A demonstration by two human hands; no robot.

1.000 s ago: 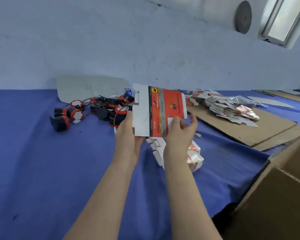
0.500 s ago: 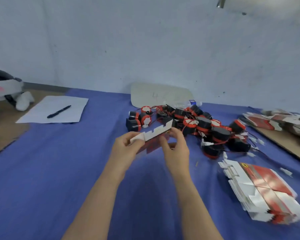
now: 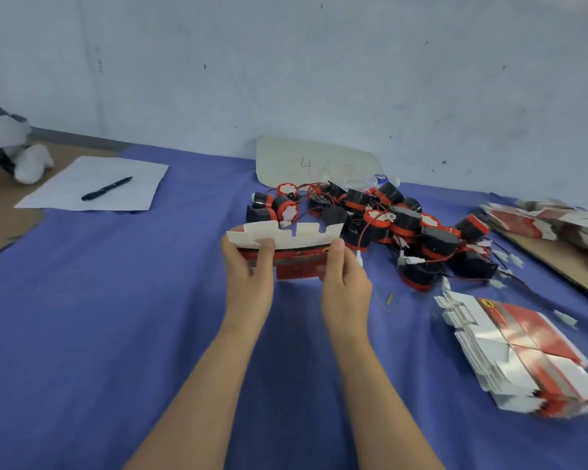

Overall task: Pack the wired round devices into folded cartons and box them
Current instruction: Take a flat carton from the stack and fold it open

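Note:
A flat red and white carton [image 3: 294,254] is held up above the blue cloth in front of me, white flaps on top. My left hand [image 3: 248,266] pinches its left end and my right hand [image 3: 345,278] pinches its right end. Just behind it lies a heap of black and red round devices [image 3: 387,225] with red wires and white plugs. A stack of flat cartons [image 3: 520,351] of the same kind lies on the cloth at the right.
A white sheet [image 3: 92,184] with a black pen [image 3: 106,188] lies at the far left. A pale board [image 3: 314,162] leans on the wall behind the heap. Brown cardboard [image 3: 564,262] with more flat cartons [image 3: 550,217] sits at the right edge.
The view swung left, so the big brown box left the frame. The carton came down from upright to a low, level hold in front of the heap, both hands still on it.

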